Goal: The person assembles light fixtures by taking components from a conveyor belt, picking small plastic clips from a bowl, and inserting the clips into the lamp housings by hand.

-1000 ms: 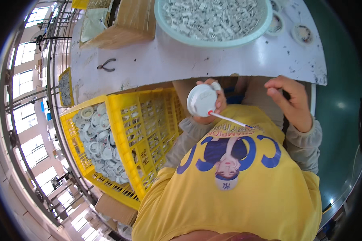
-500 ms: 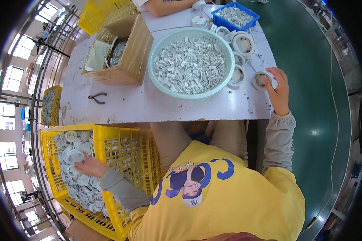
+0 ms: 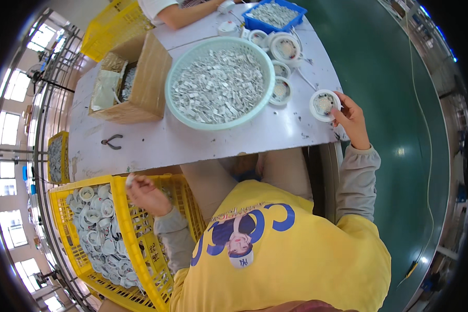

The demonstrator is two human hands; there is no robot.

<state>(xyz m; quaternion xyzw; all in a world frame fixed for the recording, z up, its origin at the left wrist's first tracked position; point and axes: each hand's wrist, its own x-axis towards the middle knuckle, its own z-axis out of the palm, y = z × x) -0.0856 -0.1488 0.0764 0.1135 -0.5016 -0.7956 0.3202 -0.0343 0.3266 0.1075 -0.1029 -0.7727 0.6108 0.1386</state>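
My right hand (image 3: 351,118) grips a round white plastic housing (image 3: 315,112) by its right side, thumb on the rim. Small parts and pale wires show inside the housing, which is raised near the table's right edge. My left hand (image 3: 150,195) is above the near corner of a yellow crate (image 3: 120,205). Between its fingertips is a small visible bit of a white plastic piece (image 3: 130,180); the rest of its shape is hidden. Inside the crate lies a heap of round white plastic pieces (image 3: 105,223).
On the white table (image 3: 203,144) stand a pale green basin (image 3: 213,125) of small white parts, a cardboard box (image 3: 153,78), pliers (image 3: 112,141) and several round housings (image 3: 286,48). A blue tray (image 3: 273,26) is at the back, beside another person's arm (image 3: 184,15).
My left hand has moved right and up from the heap, carrying the white piece to the crate's corner. My right hand has lifted the housing and tilted it toward me.
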